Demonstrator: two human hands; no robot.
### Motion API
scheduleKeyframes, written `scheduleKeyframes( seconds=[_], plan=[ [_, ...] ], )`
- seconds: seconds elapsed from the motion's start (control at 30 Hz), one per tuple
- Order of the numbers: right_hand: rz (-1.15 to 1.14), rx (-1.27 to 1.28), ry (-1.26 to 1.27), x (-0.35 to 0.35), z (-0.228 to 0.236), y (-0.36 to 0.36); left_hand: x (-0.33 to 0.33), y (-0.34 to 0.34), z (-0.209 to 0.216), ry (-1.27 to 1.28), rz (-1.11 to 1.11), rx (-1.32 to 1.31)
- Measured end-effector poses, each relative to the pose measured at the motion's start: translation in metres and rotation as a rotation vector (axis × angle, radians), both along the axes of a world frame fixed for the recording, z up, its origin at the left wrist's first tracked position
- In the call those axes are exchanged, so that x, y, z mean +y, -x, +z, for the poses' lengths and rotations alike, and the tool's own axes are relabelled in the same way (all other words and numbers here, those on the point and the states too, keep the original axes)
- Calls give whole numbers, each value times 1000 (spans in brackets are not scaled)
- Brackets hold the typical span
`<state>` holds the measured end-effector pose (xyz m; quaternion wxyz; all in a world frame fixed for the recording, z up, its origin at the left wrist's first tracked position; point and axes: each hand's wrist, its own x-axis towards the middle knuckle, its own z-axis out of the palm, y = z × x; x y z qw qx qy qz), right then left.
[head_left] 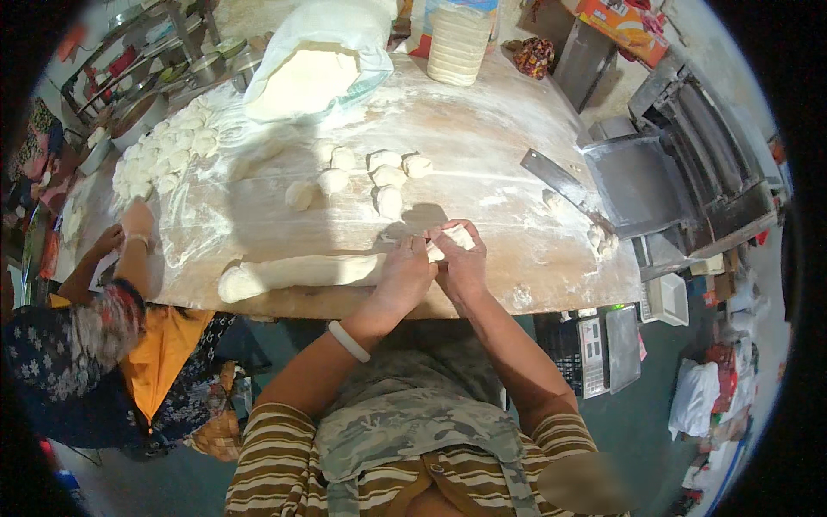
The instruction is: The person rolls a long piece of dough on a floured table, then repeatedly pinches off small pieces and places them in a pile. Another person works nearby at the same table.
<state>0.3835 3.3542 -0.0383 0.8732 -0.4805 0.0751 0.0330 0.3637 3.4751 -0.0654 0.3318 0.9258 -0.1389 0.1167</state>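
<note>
A long roll of dough [301, 273] lies along the near edge of the floured wooden table [482, 172]. Around its right end, my left hand [405, 271] is closed, with a pale bracelet on the wrist. My right hand [465, 258] wraps its fingers about the dough's tip [450, 244], right against my left hand. Where the two hands meet, the fingers partly hide the dough, so I cannot tell whether the tip is still joined to the roll. Beyond my hands several dough pieces [389, 177] sit in a loose group.
An open flour sack [370, 43] and a tall clear container [461, 52] stand at the back. A large knife [556, 179] lies toward the right, beside a metal machine [698, 164]. At left, a co-worker's hands [136, 222] are near many dough pieces [164, 155].
</note>
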Motion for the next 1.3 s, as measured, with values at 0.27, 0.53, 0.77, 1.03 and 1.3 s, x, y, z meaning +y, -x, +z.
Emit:
scheduleKeyframes(
  seconds=[0.27, 0.53, 0.77, 1.03, 1.3],
  plan=[
    [-129, 102, -81, 11, -1, -17, -16, -1, -15, -315, 147, -97],
    [194, 115, -248, 43, 54, 3, -17, -15, -52, 471, -65, -46],
    [193, 109, 8, 32, 65, -41, 57, 5, 7, -264, -117, 86],
    [158, 34, 63, 25, -25, -6, 54, 13, 0, 56, -25, 3],
    [124, -130, -13, 46, -22, 0, 46, 13, 2, -74, 11, -67]
  ],
)
